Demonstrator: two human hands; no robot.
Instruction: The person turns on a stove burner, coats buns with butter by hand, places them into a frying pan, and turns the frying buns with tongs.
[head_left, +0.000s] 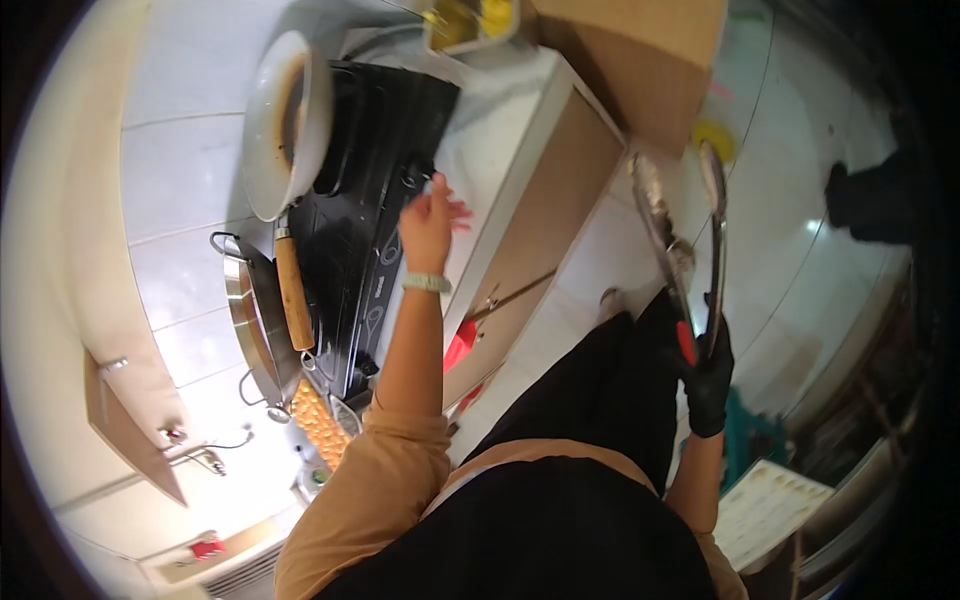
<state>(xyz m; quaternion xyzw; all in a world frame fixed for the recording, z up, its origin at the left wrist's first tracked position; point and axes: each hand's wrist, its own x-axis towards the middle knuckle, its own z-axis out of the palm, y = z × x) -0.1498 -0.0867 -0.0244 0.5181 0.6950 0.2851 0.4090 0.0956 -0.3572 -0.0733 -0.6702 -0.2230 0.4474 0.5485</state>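
Observation:
My left hand (430, 225) is bare, a pale band round its wrist, and hovers at the edge of the black gas stove (350, 240). Its fingers are apart and a little blurred, close to a control knob (415, 176); whether they touch it I cannot tell. In my right hand (708, 380), which wears a black glove, is a pair of metal tongs (715, 255) with red on the grip. The tongs point away from me, their two arms spread and nothing between them. A white wok (318, 125) with a wooden handle sits on the stove's far burner.
A wide two-handled pan (245, 310) leans by the wall beside the stove. Eggs in a tray (320, 425) lie near it. At the counter's far end are a container with yellow things (455, 25) and a cardboard box (630, 60). Another person's dark shoe (850, 195) shows at right.

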